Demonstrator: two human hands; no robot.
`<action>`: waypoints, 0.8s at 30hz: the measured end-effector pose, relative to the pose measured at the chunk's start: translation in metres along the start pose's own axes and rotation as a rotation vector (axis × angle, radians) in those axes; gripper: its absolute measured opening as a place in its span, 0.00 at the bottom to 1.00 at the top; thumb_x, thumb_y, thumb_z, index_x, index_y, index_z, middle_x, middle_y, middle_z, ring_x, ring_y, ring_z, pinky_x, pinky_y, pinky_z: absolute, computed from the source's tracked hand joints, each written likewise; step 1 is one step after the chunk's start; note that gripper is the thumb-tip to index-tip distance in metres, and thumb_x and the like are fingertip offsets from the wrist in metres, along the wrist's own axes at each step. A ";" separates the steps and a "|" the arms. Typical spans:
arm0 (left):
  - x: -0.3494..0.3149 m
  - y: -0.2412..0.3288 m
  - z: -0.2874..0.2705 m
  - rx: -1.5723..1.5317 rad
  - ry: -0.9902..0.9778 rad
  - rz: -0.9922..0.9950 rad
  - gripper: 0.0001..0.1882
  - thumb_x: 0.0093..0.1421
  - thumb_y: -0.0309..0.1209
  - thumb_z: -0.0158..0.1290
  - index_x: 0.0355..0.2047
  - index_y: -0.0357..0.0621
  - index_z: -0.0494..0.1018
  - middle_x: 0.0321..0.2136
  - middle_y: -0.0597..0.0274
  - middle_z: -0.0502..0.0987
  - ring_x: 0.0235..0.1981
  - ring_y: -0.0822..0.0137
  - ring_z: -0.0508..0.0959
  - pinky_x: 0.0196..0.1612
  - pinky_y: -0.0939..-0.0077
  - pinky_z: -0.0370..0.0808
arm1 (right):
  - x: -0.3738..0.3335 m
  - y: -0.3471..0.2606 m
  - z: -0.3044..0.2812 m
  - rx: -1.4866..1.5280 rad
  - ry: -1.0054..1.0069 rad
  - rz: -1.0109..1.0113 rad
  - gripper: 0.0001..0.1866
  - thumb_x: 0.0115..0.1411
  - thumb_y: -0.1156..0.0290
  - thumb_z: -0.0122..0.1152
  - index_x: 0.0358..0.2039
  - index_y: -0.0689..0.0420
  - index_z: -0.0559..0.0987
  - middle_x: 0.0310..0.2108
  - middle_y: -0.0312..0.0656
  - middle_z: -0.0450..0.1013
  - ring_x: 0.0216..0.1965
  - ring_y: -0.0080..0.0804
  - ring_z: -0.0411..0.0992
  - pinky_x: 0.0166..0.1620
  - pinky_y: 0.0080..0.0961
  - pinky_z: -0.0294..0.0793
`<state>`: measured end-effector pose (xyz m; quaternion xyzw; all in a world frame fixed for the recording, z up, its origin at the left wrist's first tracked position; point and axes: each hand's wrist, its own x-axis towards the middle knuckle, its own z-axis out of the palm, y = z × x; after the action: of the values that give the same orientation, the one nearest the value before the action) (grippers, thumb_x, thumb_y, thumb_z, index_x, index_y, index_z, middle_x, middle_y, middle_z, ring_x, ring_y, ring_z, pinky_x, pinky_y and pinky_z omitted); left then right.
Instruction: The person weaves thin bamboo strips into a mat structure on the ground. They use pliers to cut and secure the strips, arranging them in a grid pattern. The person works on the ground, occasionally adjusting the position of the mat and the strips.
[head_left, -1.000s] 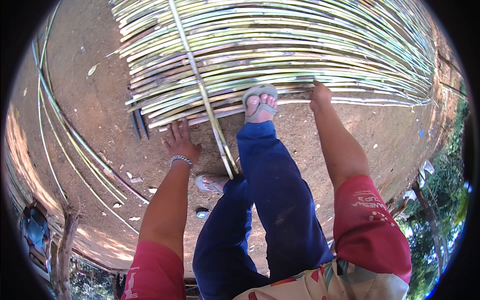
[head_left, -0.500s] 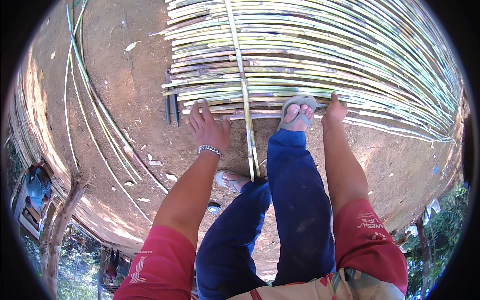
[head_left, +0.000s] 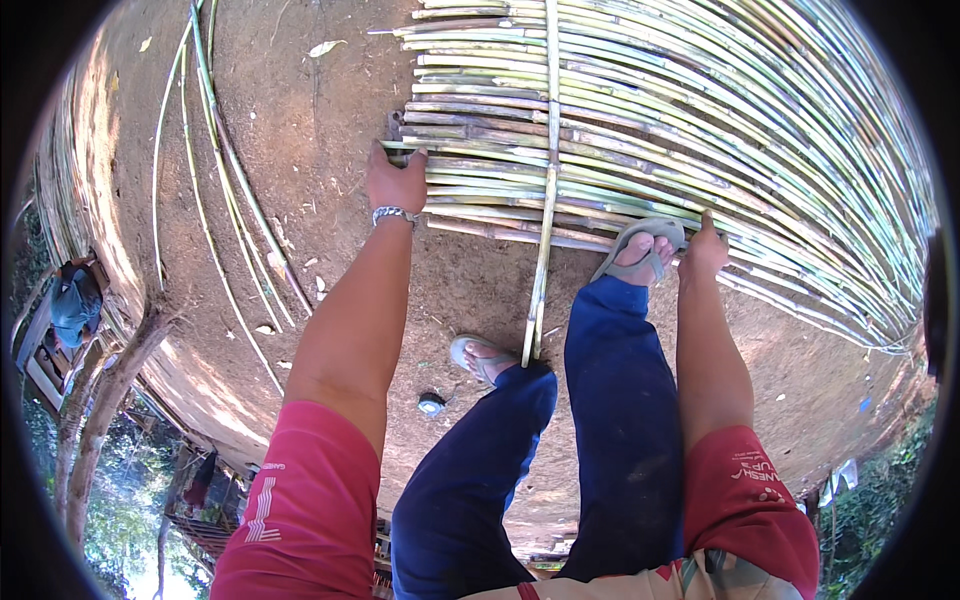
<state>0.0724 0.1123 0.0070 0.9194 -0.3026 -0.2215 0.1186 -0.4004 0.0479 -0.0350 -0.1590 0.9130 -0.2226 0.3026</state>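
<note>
Thin green and yellow bamboo poles lie side by side on the ground, crossed by a bamboo strip pair. At the poles' left ends, my left hand curls its thumb and forefinger around a jutting pole end; the other fingers are hidden. My right hand grips the nearest poles further right, forefinger laid over them and thumb against the edge. Between my hands, my sandalled right foot presses on the near poles. The other sandalled foot stands beside the near end of the crosspiece.
Several long loose strips lie on bare earth at the left. A small round object rests near my left foot. Past a tree trunk, a person sits at the far left.
My left hand has gone from spread fingers over the near poles to curling around a pole end farther away. My right hand stays at the near edge. The whole view has shifted.
</note>
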 end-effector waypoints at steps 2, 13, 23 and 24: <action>-0.003 0.000 0.002 -0.022 0.010 -0.021 0.44 0.55 0.46 0.64 0.62 0.24 0.63 0.59 0.30 0.69 0.61 0.40 0.71 0.66 0.59 0.65 | 0.002 0.003 0.001 0.005 -0.002 -0.007 0.46 0.58 0.51 0.69 0.67 0.67 0.63 0.66 0.63 0.51 0.56 0.56 0.71 0.54 0.44 0.76; -0.014 0.027 -0.003 -0.045 -0.039 -0.129 0.41 0.52 0.46 0.68 0.57 0.26 0.71 0.52 0.33 0.77 0.54 0.43 0.77 0.59 0.58 0.72 | -0.010 -0.019 0.008 -0.339 -0.039 -0.055 0.54 0.60 0.40 0.61 0.71 0.68 0.52 0.73 0.64 0.41 0.71 0.54 0.52 0.69 0.45 0.58; -0.029 0.027 0.018 0.382 -0.011 0.245 0.55 0.60 0.59 0.56 0.72 0.33 0.45 0.72 0.35 0.42 0.74 0.43 0.42 0.72 0.43 0.40 | -0.002 -0.041 0.039 -0.609 -0.030 -0.193 0.69 0.51 0.30 0.63 0.74 0.60 0.35 0.72 0.73 0.31 0.73 0.70 0.30 0.72 0.58 0.36; -0.037 0.039 0.019 0.486 0.021 0.306 0.58 0.60 0.62 0.55 0.73 0.35 0.40 0.74 0.36 0.36 0.75 0.43 0.35 0.73 0.40 0.35 | -0.004 -0.046 0.041 -0.598 -0.038 -0.216 0.69 0.50 0.31 0.64 0.75 0.57 0.35 0.71 0.76 0.31 0.73 0.75 0.29 0.71 0.60 0.35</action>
<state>0.0170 0.1024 0.0164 0.8666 -0.4810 -0.1125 -0.0703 -0.3643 -0.0018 -0.0396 -0.3409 0.9100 0.0278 0.2344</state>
